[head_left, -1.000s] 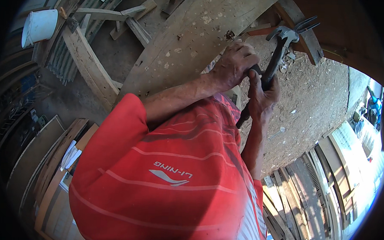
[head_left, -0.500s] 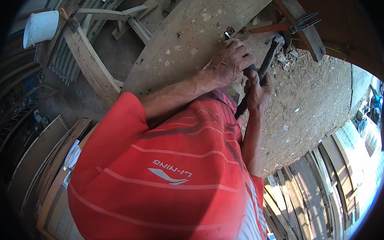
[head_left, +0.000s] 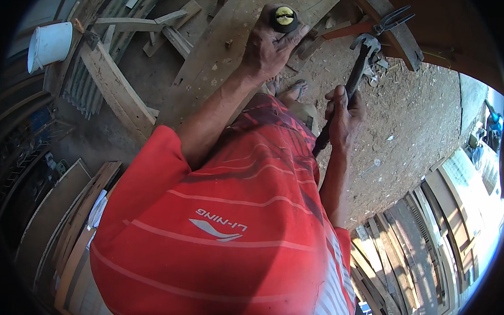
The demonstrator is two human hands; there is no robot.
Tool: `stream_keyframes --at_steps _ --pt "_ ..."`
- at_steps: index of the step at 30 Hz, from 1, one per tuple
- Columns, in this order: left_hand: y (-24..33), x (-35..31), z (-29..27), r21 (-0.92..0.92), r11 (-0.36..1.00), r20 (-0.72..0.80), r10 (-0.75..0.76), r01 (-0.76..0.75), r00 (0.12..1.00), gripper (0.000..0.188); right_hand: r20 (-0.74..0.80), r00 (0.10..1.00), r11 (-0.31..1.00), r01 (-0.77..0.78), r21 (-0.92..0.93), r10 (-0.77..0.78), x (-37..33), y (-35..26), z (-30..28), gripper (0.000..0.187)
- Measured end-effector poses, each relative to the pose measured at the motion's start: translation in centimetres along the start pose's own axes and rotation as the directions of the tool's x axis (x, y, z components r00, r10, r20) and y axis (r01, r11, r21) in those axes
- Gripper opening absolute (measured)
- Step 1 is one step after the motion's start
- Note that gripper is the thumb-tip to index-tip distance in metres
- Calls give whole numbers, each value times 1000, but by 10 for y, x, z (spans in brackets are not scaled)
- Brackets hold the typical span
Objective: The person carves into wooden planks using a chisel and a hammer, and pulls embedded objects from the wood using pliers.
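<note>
Your right hand [head_left: 342, 113] has its fingers closed low on the claw hammer [head_left: 358, 67], head-heavy and rigid; your left hand [head_left: 270, 44] grips a round-capped tool handle [head_left: 284, 15] on the wide plank [head_left: 222, 51].

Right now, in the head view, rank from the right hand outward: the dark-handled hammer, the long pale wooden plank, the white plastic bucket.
1. dark-handled hammer: gripped in the right hand.
2. long pale wooden plank: to its left, under the left hand.
3. white plastic bucket: far left edge.

Harsh sunlight, deep shadows, fisheye-bent edges
</note>
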State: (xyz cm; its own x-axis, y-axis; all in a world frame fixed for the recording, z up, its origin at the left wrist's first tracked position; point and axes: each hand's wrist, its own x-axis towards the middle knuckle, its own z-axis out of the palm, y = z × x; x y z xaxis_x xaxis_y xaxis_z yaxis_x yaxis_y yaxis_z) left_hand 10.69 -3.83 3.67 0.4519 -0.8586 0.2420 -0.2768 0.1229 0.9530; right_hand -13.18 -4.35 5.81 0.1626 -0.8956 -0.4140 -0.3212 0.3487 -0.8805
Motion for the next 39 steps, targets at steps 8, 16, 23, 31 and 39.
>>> stream_keyframes --at_steps 8,16,23,31,39 --pt "-23 0 -3 -391 882 85 -249 262 965 28 11 998 998 -57 2 57 -1 -5 3 46" --pt "-25 10 -16 -535 788 158 -260 304 953 29 -22 998 995 -62 -76 61 -1 -1 5 39" --pt "-30 19 -34 -873 342 243 -313 347 918 26 -5 999 997 -40 -62 40 4 3 4 41" --pt "-37 17 -16 -633 690 223 -273 352 936 31 9 997 994 -69 -90 70 8 3 7 40" --pt "-15 16 -15 -753 301 518 -278 585 809 34 21 996 995 -79 -68 81 11 5 10 36"
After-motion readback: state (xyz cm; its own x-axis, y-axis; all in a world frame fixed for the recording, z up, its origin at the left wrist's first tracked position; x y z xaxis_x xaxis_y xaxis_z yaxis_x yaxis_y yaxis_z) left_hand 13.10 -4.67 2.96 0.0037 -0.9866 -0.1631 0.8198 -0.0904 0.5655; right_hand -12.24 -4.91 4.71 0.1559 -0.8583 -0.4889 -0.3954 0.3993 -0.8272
